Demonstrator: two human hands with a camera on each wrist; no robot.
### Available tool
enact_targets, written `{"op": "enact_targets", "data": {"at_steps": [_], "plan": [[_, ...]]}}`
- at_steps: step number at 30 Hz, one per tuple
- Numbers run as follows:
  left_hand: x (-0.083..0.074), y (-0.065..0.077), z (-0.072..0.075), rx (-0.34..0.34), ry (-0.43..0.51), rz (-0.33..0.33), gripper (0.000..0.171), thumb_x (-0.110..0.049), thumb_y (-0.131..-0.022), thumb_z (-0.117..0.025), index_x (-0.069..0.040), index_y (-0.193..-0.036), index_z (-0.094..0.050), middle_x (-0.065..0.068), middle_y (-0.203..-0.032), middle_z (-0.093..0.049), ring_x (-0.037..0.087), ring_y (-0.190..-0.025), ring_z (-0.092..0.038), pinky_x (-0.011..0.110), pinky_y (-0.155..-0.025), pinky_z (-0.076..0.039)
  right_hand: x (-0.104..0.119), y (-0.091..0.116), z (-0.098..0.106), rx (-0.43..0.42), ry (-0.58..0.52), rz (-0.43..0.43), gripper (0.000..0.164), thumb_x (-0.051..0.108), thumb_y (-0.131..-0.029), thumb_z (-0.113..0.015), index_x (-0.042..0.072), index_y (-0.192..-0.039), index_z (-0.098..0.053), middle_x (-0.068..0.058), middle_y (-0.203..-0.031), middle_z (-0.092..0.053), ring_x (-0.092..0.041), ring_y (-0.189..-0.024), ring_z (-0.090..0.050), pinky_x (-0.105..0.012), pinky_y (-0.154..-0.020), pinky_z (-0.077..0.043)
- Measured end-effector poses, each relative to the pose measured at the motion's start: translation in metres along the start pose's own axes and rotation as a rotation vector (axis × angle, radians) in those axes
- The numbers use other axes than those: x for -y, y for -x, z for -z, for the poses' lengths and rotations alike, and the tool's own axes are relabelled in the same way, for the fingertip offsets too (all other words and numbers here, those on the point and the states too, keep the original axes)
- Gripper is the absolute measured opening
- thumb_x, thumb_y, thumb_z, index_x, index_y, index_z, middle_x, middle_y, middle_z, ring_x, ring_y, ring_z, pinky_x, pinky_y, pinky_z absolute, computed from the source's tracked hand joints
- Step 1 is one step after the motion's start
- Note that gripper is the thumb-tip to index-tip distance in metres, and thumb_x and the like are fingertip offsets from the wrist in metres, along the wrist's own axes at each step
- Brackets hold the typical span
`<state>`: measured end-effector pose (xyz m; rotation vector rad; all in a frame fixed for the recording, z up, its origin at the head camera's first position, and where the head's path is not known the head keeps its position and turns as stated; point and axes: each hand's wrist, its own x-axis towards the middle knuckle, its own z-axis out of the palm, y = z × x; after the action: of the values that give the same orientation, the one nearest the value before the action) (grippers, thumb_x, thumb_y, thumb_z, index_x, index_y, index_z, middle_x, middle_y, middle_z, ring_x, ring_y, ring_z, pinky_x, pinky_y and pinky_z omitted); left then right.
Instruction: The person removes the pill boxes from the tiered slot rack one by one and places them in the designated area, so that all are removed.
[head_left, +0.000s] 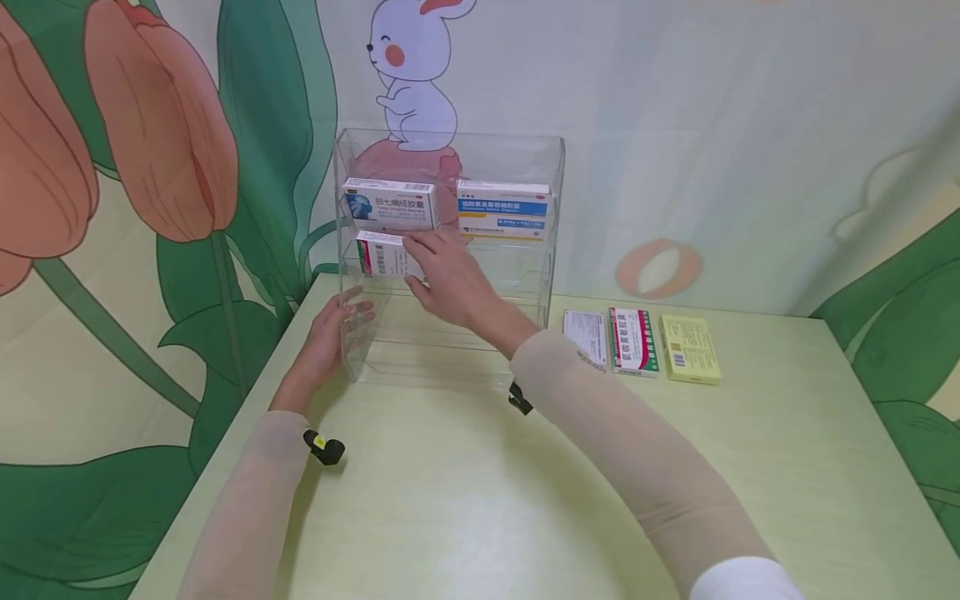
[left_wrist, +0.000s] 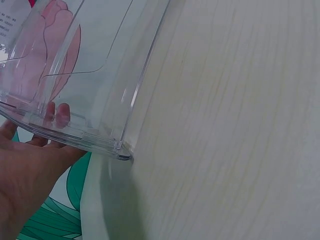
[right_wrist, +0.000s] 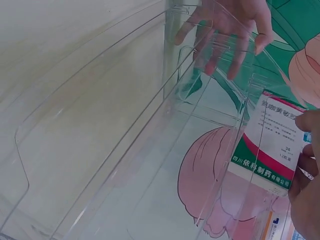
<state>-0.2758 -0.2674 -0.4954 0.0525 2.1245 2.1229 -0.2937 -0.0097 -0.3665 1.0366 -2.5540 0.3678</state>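
A clear acrylic tiered rack [head_left: 442, 367] stands against the wall end of the table. In its second tier, at the left, sits a white, green and red medicine box [head_left: 381, 255]. My right hand [head_left: 453, 279] grips this box by its right end; the right wrist view shows the printed box [right_wrist: 270, 145] with thumb and fingers at its edge. My left hand [head_left: 322, 337] touches the rack's left side panel, its fingers extended and showing through the clear plastic [left_wrist: 62, 115].
The upper tier holds a white box with a blue picture [head_left: 390, 205] and a blue-and-white box [head_left: 504, 212]. Right of the rack lie a white box [head_left: 585, 337], a green-and-red box [head_left: 634, 342] and a yellow box [head_left: 689, 348]. A printed curtain [head_left: 675, 167] hangs behind.
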Motion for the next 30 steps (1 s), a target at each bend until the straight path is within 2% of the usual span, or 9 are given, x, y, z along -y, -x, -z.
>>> {"op": "enact_targets", "data": {"at_steps": [4,9,14,20,25,30], "plan": [[0.000,0.001,-0.002,0.002,0.010,-0.006,0.054,-0.033,-0.114,-0.035,-0.022,-0.167,-0.029,0.022,-0.165,-0.037,0.034,-0.153,-0.038,0.059,-0.125,-0.026,0.001,0.003,0.000,-0.103,0.002,-0.050,0.049,0.025,-0.101,-0.072,0.004,-0.144,-0.061,-0.009,-0.144,-0.061,-0.027,-0.134,-0.053,-0.041,-0.118,-0.040],[0.000,0.001,-0.003,0.001,0.006,-0.011,0.054,-0.034,-0.114,-0.034,-0.022,-0.167,-0.030,0.021,-0.164,-0.038,0.034,-0.153,-0.038,0.059,-0.125,-0.027,-0.003,0.006,0.004,-0.209,-0.032,-0.116,0.043,0.018,-0.100,-0.073,0.006,-0.140,-0.064,-0.009,-0.129,-0.063,-0.026,-0.116,-0.057,-0.037,-0.099,-0.052],[0.001,0.002,-0.001,-0.002,0.005,-0.027,0.052,-0.032,-0.115,-0.034,-0.021,-0.166,-0.032,0.020,-0.161,-0.041,0.035,-0.151,-0.040,0.059,-0.124,-0.029,-0.013,0.012,0.012,-0.200,-0.114,-0.177,0.032,0.017,-0.102,-0.071,0.007,-0.133,-0.068,-0.009,-0.124,-0.063,-0.024,-0.110,-0.059,-0.034,-0.091,-0.056],[-0.001,0.005,0.000,-0.009,0.042,-0.038,0.051,-0.030,-0.116,-0.033,-0.018,-0.165,-0.032,0.022,-0.161,-0.040,0.036,-0.151,-0.040,0.059,-0.124,-0.030,-0.027,0.022,0.025,-0.185,-0.235,-0.212,0.034,0.016,-0.102,-0.072,0.007,-0.135,-0.068,-0.010,-0.126,-0.065,-0.024,-0.112,-0.061,-0.034,-0.093,-0.056],[-0.001,0.005,-0.001,0.004,0.043,-0.035,0.050,-0.031,-0.116,-0.031,-0.020,-0.165,-0.032,0.017,-0.161,-0.042,0.036,-0.152,-0.038,0.060,-0.124,-0.028,-0.036,0.031,0.035,-0.207,-0.316,-0.224,0.032,0.014,-0.102,-0.073,0.004,-0.132,-0.068,-0.010,-0.123,-0.064,-0.022,-0.108,-0.065,-0.029,-0.090,-0.059],[0.001,0.004,-0.003,0.004,0.035,-0.024,0.051,-0.032,-0.116,-0.028,-0.022,-0.166,-0.031,0.018,-0.164,-0.039,0.036,-0.154,-0.036,0.062,-0.124,-0.026,-0.043,0.039,0.056,-0.249,-0.464,-0.264,0.027,0.014,-0.100,-0.075,0.004,-0.125,-0.069,-0.007,-0.115,-0.065,-0.017,-0.101,-0.066,-0.026,-0.086,-0.061]]}}
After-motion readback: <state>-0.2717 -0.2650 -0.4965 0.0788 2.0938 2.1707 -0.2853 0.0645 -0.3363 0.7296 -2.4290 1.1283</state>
